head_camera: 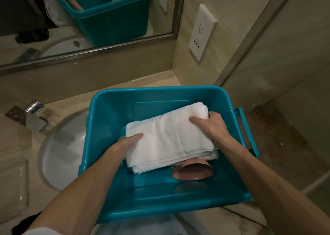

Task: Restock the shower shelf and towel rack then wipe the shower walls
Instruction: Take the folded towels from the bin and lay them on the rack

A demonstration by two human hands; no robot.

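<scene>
The folded white towel (169,138) lies inside the teal bin (160,89), raised off the bin floor at its near edge, with its long axis running from about 8 o'clock to 2 o'clock across the bin. You have a hand at each end of that axis, so neither is nearer; both are touching it. Your left hand (128,143) meets the towel's 9 o'clock edge: the thumb lies flat on top, and the fingers are tucked beneath the fold where you cannot see them, so it reads as a pinch from above and below. Your right hand (209,126) is at the 2 o'clock corner, thumb on the top face and fingers (213,114) curled round the far end, narrow and holding cloth. The towel therefore sits between your two hands, spanning them. The lift looks as if it should go straight up and towards you, keeping both ends level so the folds do not slide apart. Just under the towel's near-right corner, at about 5 o'clock, a pink dish (192,170) rests on the bin floor; the towel overlaps its far rim, so it may be touching. The bin stands on the bench (157,79), its left wall over the rim of the sink (59,145) at 9 o'clock, with the tap (32,117) beyond. The towel rack is not in view.
</scene>
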